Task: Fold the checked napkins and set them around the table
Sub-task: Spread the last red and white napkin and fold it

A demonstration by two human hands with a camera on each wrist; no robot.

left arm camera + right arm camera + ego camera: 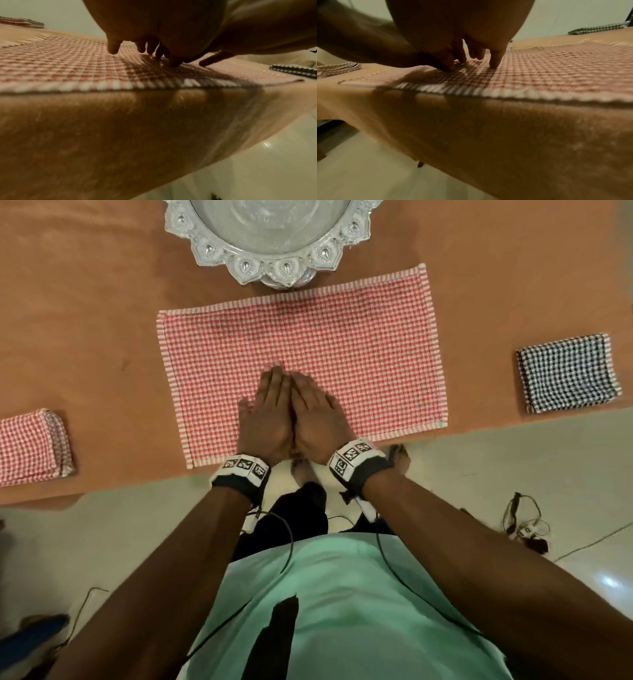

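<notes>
The bench (85, 313), draped in an orange-brown cloth, fills the view, with an ornate scalloped silver metal tray (274, 241) at its far edge. Next in size, the large red-and-white checked napkin (359, 344) lies flat and fully open at the near edge, square in front of the person, its far edge just short of the tray. Off to the left sits a folded red-and-white checked napkin (30, 446), and to the right a folded black-and-white checked napkin (567, 373), both well apart from the open one. So 2 napkins look done and placed, and by my reckoning this 3rd has not yet had its first fold. The left hand (267, 412) and right hand (318, 416) lie side by side, touching, fingers straight, pressed flat on the middle of the open napkin, pinching nothing, apparently smoothing it.
</notes>
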